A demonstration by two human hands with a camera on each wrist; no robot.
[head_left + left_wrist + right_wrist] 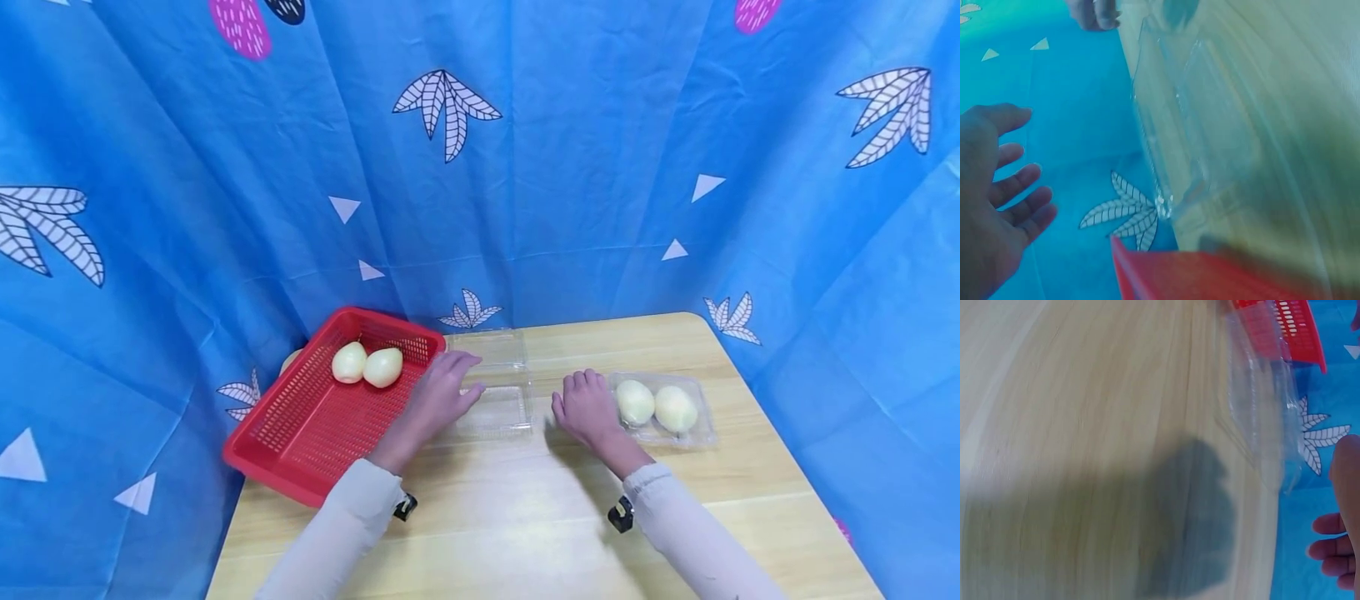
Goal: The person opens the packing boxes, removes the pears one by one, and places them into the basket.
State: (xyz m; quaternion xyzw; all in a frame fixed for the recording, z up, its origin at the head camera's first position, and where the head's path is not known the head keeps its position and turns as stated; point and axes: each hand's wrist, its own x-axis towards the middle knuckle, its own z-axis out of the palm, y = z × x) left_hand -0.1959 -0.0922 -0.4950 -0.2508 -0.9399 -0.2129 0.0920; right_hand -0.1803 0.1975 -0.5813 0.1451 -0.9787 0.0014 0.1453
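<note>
My left hand [438,396] hovers between the red basket and an open clear plastic clamshell box [495,410], its fingers spread and holding nothing. In the left wrist view its fingers [1019,186] are loosely bent in the air. The box lies with its lid folded back toward the curtain. My right hand [588,408] is over the table, just left of a second clear box [703,425] with two pale peeled onions [676,409] in it. Loosely curled, the right fingers [1332,548] have nothing between them.
A red perforated basket [262,473] stands tilted at the left of the wooden table [495,533], with two more pale onions [383,367] inside. Blue patterned curtain [600,167] hangs close along the back and both sides.
</note>
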